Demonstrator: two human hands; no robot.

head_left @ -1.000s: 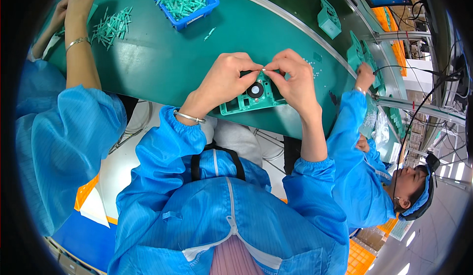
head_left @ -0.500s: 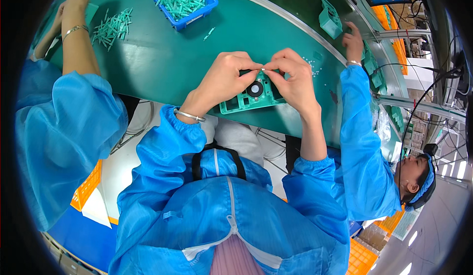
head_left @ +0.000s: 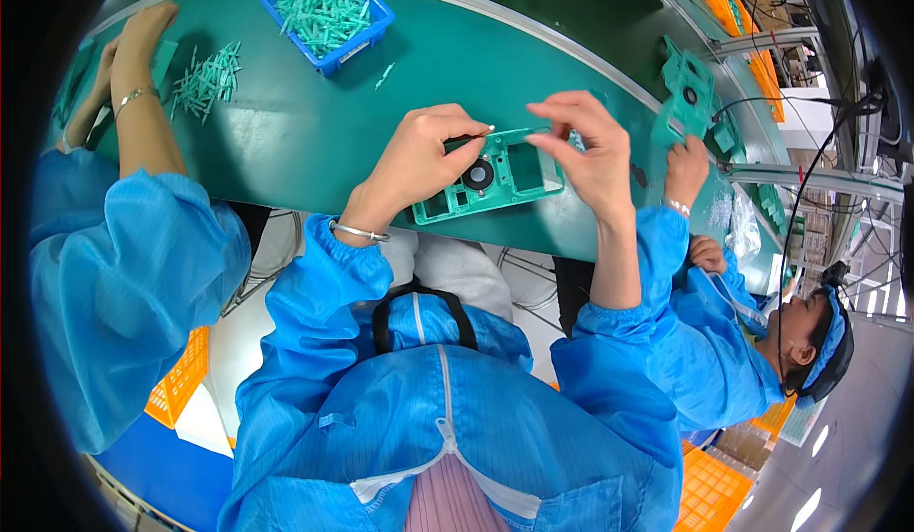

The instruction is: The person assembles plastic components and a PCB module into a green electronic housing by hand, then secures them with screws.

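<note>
A green plastic housing (head_left: 524, 192) with rectangular openings rests near the table's front edge, a round black part (head_left: 478, 174) set into it. My left hand (head_left: 419, 156) lies over the housing's left end. Its thumb and forefinger are pinched on a tiny white piece (head_left: 491, 129), just above the housing's far edge. Over the housing's right end, my right hand (head_left: 595, 146) is raised with thumb and fingers apart, holding nothing. Small pale bits on the table are mostly hidden behind that hand.
A blue bin (head_left: 367, 40) full of thin green pieces stands at the back; a pile of green pieces (head_left: 207, 82) and one loose piece (head_left: 385, 76) lie nearby. A co-worker's arm (head_left: 148, 103) reaches in at left. On the right, another person's hand (head_left: 685, 172) touches a green housing (head_left: 687, 80).
My right hand has left the pinch beside my left fingers, moved right and opened. The housing has shifted slightly left. The right co-worker's hand has come nearer, with a housing now at it.
</note>
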